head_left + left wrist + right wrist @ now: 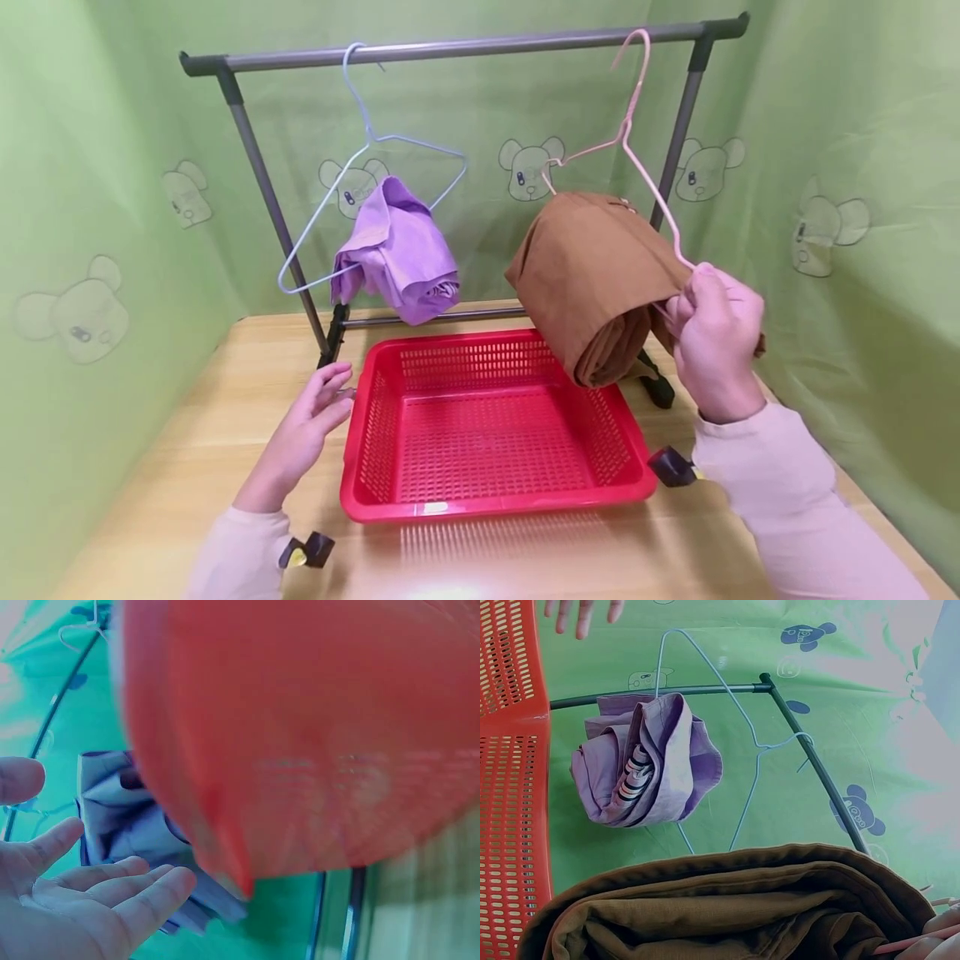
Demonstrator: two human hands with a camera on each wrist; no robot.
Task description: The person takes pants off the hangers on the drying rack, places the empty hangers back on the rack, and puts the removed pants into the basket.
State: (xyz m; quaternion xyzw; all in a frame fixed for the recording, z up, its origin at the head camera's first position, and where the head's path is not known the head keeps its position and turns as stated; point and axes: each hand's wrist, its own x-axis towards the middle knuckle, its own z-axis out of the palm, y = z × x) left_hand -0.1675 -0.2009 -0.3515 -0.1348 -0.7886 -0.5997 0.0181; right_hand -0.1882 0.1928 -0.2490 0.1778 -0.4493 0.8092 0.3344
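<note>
My right hand grips the lower right corner of the pink hanger, whose hook hangs on the rail. Over that hanger's bottom bar lies a thick rolled brown garment, its spiral end facing me, right beside my fingers. In the right wrist view, the brown cloth fills the bottom. My left hand is held beside the left rim of the red basket, palm partly turned up, holding nothing. A rolled purple garment hangs on the light blue hanger at left.
The grey garment rack stands behind the basket, its dark foot showing at the right. Beneath everything lies a wooden table. Green cloth with bear drawings encloses the back and sides.
</note>
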